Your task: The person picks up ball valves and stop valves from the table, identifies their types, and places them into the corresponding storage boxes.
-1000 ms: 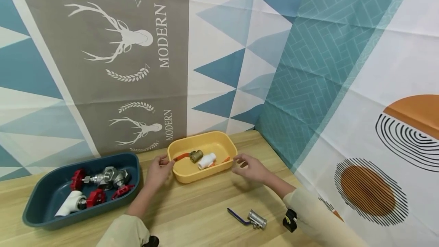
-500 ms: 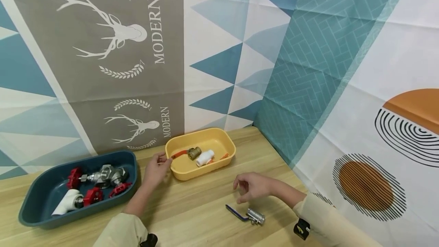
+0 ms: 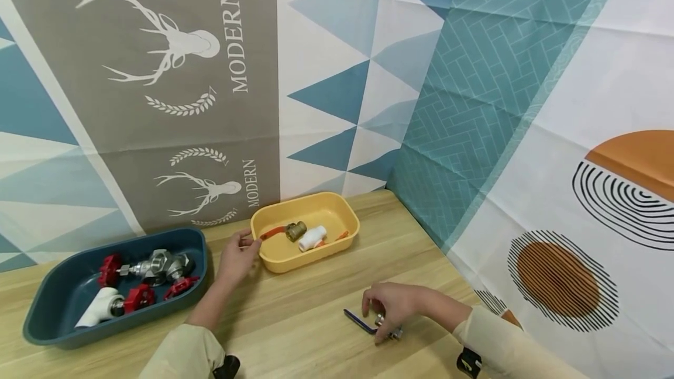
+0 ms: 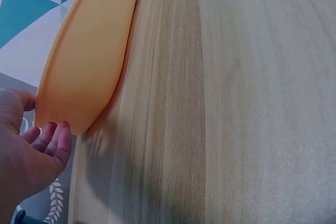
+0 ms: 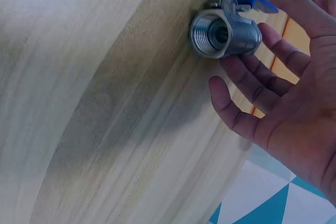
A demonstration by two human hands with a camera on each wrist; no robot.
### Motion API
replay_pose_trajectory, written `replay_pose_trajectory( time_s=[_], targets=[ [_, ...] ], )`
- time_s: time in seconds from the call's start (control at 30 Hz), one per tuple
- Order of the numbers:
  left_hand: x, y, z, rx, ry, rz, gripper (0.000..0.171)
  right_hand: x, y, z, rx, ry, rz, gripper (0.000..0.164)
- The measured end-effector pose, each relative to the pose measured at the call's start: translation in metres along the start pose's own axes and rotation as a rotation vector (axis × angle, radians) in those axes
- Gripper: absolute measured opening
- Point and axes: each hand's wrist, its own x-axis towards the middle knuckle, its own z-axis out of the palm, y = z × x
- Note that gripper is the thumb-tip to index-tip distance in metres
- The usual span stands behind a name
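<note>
In the head view my left hand point(image 3: 238, 257) is at the left end of a yellow tray point(image 3: 302, 262), thumb over the rim and curled fingers against the outer wall. Inside lie a brass valve point(image 3: 295, 231) with a red lever and a white plastic fitting point(image 3: 313, 238) with orange parts. My right hand point(image 3: 396, 307) is over a steel ball valve point(image 5: 226, 32) that lies on the table with its blue lever point(image 3: 360, 321) pointing left. Thumb and fingers spread around the valve body in the right wrist view, the thumb apart from it; finger contact is unclear.
A dark blue tray point(image 3: 63, 341) stands left of my left arm. It holds several valves with red handwheels point(image 3: 139, 298), one with a white tee-shaped body point(image 3: 99, 309). Patterned cloth point(image 3: 337, 75) hangs behind the wooden table point(image 3: 295, 320) and along its right side.
My right hand has left the yellow tray's right end and come nearer and down to the steel ball valve. My left hand has stayed at the tray. The head view has shifted slightly.
</note>
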Motion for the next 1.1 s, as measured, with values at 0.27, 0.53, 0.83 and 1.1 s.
replay_pose_trajectory(
  time_s=[0.27, 0.53, 0.83, 1.1],
  targets=[
    [0.001, 0.000, 0.000, 0.000, 0.008, -0.006, 0.051, -0.003, -0.007, 0.005, -0.128, -0.007, 0.059, 0.034],
    [0.000, -0.002, 0.000, -0.017, -0.012, -0.018, 0.052, -0.003, -0.008, 0.011, -0.149, 0.025, 0.076, 0.029],
    [-0.001, -0.003, 0.001, -0.044, -0.011, -0.013, 0.051, 0.005, -0.004, 0.014, -0.189, 0.102, 0.059, 0.028],
    [0.000, -0.002, 0.000, -0.047, -0.014, -0.015, 0.051, 0.006, -0.003, 0.015, -0.223, 0.150, 0.053, 0.022]
  ],
)
